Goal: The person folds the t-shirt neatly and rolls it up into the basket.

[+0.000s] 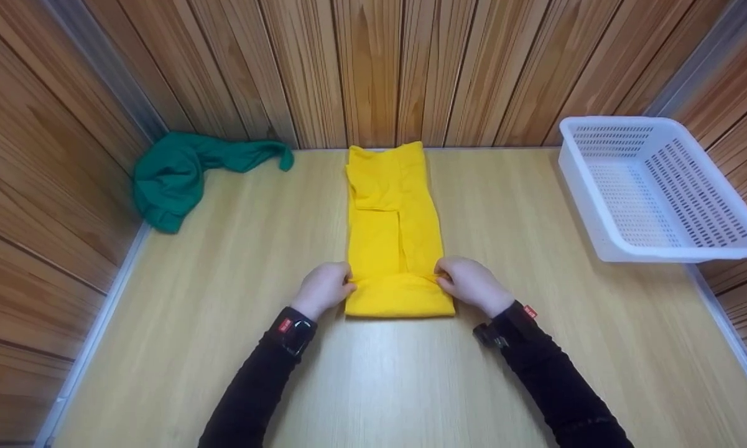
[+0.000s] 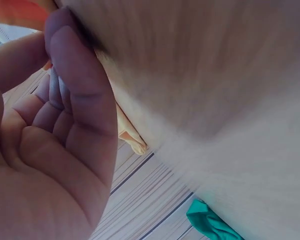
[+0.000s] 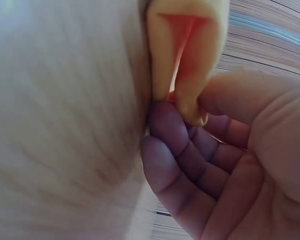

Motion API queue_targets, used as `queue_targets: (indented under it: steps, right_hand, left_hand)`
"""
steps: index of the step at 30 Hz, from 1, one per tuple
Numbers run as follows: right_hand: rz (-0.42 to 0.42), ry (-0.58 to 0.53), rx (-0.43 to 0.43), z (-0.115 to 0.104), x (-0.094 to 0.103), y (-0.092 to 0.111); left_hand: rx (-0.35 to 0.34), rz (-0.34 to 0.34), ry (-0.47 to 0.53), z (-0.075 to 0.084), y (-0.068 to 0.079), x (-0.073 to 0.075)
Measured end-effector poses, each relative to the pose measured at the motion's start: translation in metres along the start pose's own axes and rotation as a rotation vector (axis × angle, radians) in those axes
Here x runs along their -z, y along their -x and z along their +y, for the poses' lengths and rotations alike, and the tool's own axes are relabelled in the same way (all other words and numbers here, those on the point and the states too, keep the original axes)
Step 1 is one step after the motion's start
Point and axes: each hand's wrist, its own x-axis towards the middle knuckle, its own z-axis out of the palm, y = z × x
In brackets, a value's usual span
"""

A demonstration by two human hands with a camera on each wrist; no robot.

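Note:
A yellow shirt (image 1: 376, 239) lies folded into a long narrow strip at the middle of the table, its near end turned up over itself in a flat band. At the left end of that band's upper edge, my left hand (image 1: 324, 289) pinches the cloth between thumb and fingers. Opposite it, my right hand (image 1: 473, 285) pinches the right end of the same edge. In the right wrist view the shirt's folded side (image 3: 187, 55) forms an open loop above my fingertips. Only a strip of the cloth (image 2: 17, 12) shows by my left hand (image 2: 65, 125) in the left wrist view.
A crumpled green garment (image 1: 174, 177) lies at the back left, against the wood-panelled wall (image 1: 373, 68). At the back right stands a white perforated plastic basket (image 1: 609, 224). Side walls border the light wooden table (image 1: 236, 249).

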Motion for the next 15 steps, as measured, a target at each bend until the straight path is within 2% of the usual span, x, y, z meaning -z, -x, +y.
queue_targets:
  steps: [7, 12, 15]
  right_hand:
    - [-0.015, -0.009, -0.043, 0.000, 0.001, -0.001]
    - [0.013, 0.081, -0.067, -0.004, 0.003, 0.003]
    - [0.058, 0.135, -0.041, -0.009, 0.006, 0.008]
  left_hand:
    - [0.049, 0.008, -0.007, 0.003, 0.002, 0.001]
    - [0.039, 0.058, -0.037, 0.004, 0.008, 0.002]
    - [0.031, 0.091, -0.057, 0.006, 0.014, 0.004]
